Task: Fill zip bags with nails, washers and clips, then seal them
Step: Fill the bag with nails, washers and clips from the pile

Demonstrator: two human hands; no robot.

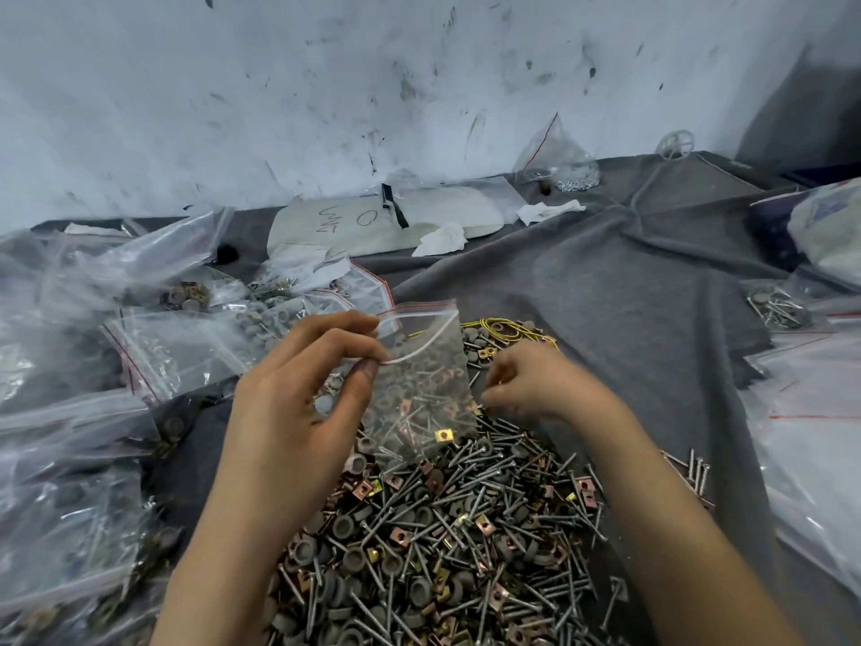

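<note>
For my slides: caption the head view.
Left hand pinches an open zip bag above the hardware pile; right hand curled beside the bag.

Left hand (303,403) raised, thumb and fingers (335,325) pinching zip bag (421,375) mouth, right hand (536,384) beside it, blurred, fingers curled downward, both forearms bare, angled inward

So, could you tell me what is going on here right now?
A person is packing hardware into bags. Their left hand pinches the open top of a small clear zip bag, held over a pile of nails, washers and clips on a grey cloth. The right hand is down at the pile beside the bag, fingers curled; whether it holds anything is too blurred to tell. Several other bags lie to the left.
</note>
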